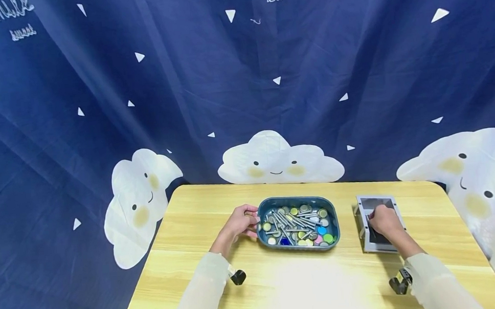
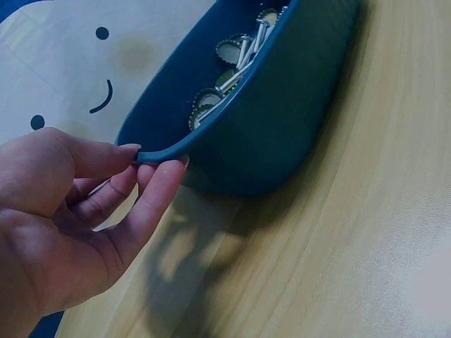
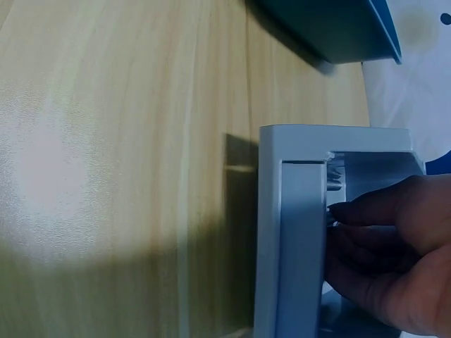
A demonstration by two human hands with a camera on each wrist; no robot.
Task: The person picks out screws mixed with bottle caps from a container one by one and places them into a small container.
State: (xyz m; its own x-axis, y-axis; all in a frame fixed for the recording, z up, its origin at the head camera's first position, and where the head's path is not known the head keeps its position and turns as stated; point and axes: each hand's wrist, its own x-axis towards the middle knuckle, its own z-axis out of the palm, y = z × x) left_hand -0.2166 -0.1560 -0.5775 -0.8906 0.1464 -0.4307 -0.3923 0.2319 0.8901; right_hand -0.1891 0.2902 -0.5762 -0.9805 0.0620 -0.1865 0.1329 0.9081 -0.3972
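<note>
A dark teal tray (image 1: 261, 241) holds several long metal bolts (image 1: 295, 221) and bottle caps (image 1: 328, 238) in mixed colours. With thumb and fingertips, my left hand (image 1: 241, 222) pinches the tray's left rim, as the left wrist view also shows. On the right stands a grey open-topped box (image 1: 372, 246). My right hand (image 1: 386, 221) reaches into its opening, thumb and fingers together. In the right wrist view a bit of shiny metal (image 3: 331, 217) shows at the fingertips of that hand; most of it is hidden. Another metal piece (image 3: 335, 179) lies inside the box wall.
Both containers stand on a light wooden table (image 1: 216, 196), the tray in the middle and the box to its right. Behind the table hangs a dark blue curtain (image 1: 225, 102) with white clouds. Each wrist wears a small black camera (image 1: 238, 277).
</note>
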